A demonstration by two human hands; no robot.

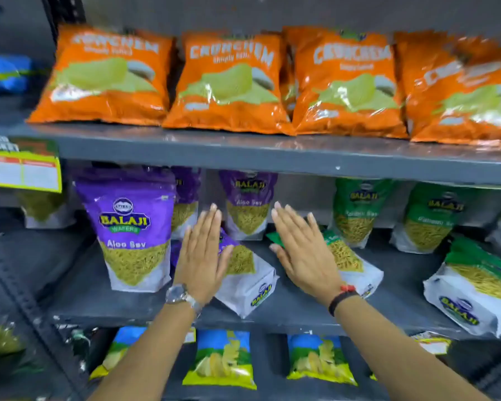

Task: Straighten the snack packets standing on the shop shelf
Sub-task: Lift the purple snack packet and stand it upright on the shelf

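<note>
On the middle shelf [289,311] a purple Aloo Sev packet [252,279] lies fallen on its back, bottom toward me. My left hand [201,256] hovers flat over its top half, fingers apart, holding nothing. A green Sev packet [356,264] lies fallen beside it, and my right hand [301,250] is spread flat over its left part. A big purple packet [133,227] stands upright at the left. Another purple packet [248,204] and two green ones [359,209] [431,218] stand at the back.
A third green packet [480,287] lies tipped over at the right front edge. Orange Crunchem bags [229,82] fill the top shelf. Blue-and-yellow chip bags [223,360] stand on the shelf below. A yellow price tag [21,172] hangs at the left.
</note>
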